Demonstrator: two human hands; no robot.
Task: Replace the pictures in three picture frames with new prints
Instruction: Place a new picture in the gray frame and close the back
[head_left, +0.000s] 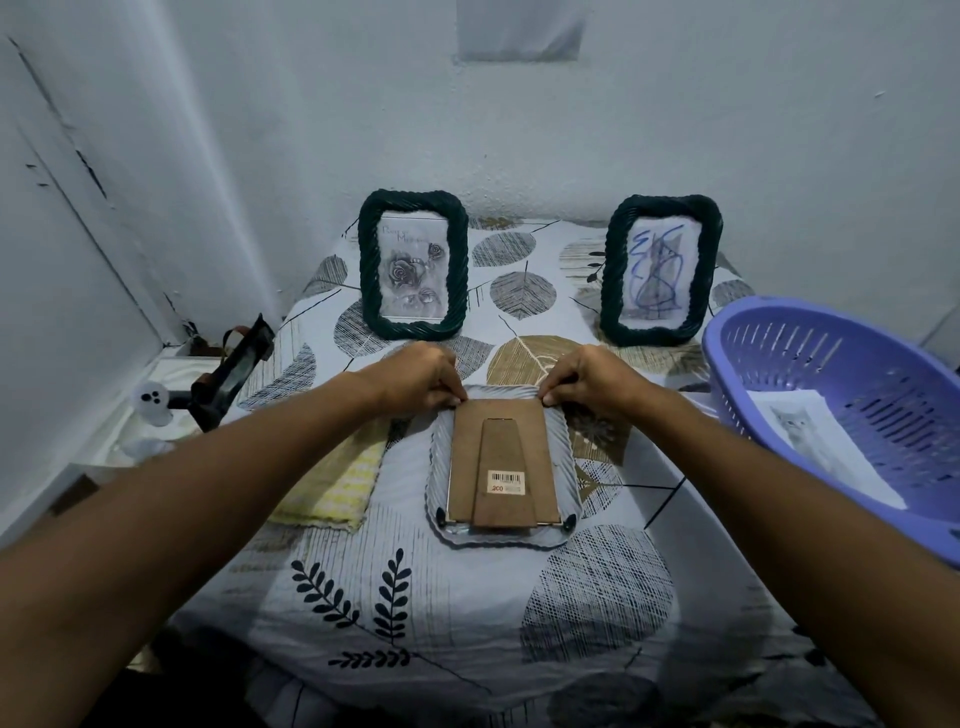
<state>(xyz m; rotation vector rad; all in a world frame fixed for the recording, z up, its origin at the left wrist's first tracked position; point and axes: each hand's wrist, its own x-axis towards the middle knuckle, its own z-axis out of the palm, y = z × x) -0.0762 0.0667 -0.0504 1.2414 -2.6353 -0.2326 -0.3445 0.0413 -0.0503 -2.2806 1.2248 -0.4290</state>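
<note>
At the centre of the table, on a leaf-printed cloth (467, 613), a pale frame (441, 467) with a ribbed, rope-twist border lies face down, its brown cardboard backing (467, 452) and tapered easel stand upward, a barcode sticker on the stand. The left hand (415, 376) and right hand (587, 376) each pinch a far corner of the backing with curled fingertips. Behind stand two upright dark-green twisted-rope frames, one holding a rose print (414, 270), one a blue scribble (655, 273); at right, a slotted lilac plastic basket (831, 338) holds a paper print (815, 441), and a yellow checked cloth (337, 483) lies left.
</note>
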